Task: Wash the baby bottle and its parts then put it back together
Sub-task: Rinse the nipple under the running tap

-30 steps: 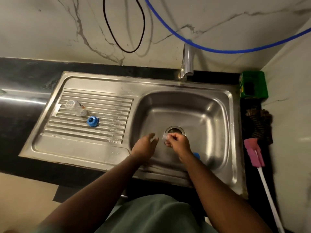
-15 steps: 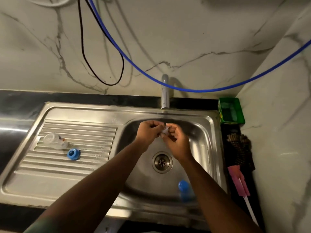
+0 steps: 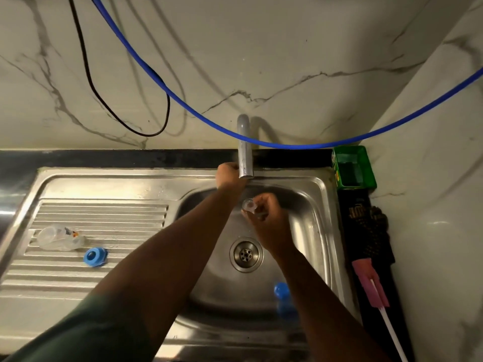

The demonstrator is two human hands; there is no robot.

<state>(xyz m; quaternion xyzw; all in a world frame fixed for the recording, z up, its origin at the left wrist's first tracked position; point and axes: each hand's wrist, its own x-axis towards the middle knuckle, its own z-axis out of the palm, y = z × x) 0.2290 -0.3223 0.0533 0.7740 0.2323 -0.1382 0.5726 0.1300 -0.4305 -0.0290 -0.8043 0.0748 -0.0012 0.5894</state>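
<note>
On the ribbed drainboard of the stainless steel sink (image 3: 104, 184), at far left, the clear plastic bottle body (image 3: 58, 237) lay on its side, with the blue plastic screw ring (image 3: 94, 256) just beside it. Both were apart from each other and from the remaining parts; whether they had been washed could not be told.

The left hand (image 3: 226, 173) was up at the base of the chrome tap (image 3: 245, 150), its grip curled against the tap, apparently on the control, which was hidden. No water was seen running.

The right hand (image 3: 264, 212) was in the basin below the spout, its grip pinching the small clear silicone teat (image 3: 248, 205) between the fingertips.

A blue plastic cap (image 3: 281, 290) lay in the basin near the front wall. On the black bench at right rested a pink sponge brush with a white handle (image 3: 371, 283), untouched.

Judgement: the bottle was fully dismantled and the teat was at the rinsing stage. Washing of the cap and complete reassembly remained outstanding.
</note>
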